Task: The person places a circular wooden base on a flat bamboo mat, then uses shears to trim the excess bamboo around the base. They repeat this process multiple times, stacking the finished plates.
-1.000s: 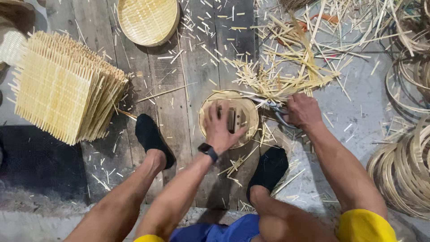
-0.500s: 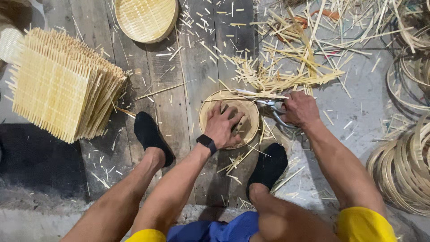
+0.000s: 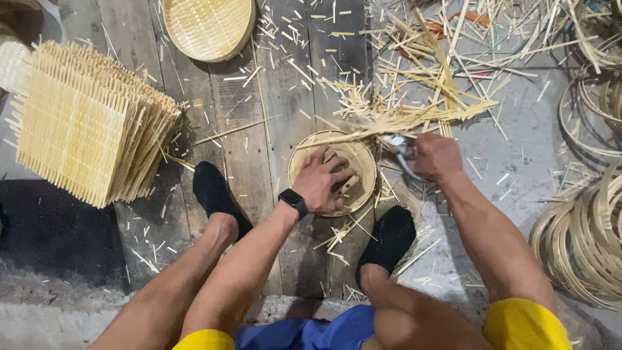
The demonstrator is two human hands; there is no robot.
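Note:
A small round woven bamboo basket (image 3: 360, 166) lies on the wooden floor between my feet. My left hand (image 3: 322, 183), with a black watch on the wrist, presses flat into the basket and holds it down. My right hand (image 3: 433, 157) grips metal shears (image 3: 396, 145) at the basket's far right rim, where loose bamboo strips (image 3: 414, 118) stick out and look blurred.
A stack of square woven bamboo mats (image 3: 84, 123) stands at the left. A larger round basket (image 3: 208, 26) lies at the top. Cut bamboo scraps (image 3: 453, 58) litter the floor ahead. Coiled bamboo hoops (image 3: 580, 240) pile up at the right. My black-socked feet (image 3: 214, 194) flank the small basket.
My left hand has turned on the basket, which has rotated a little. The shears in my right hand have shifted along the rim and the sticking-out strips have swung.

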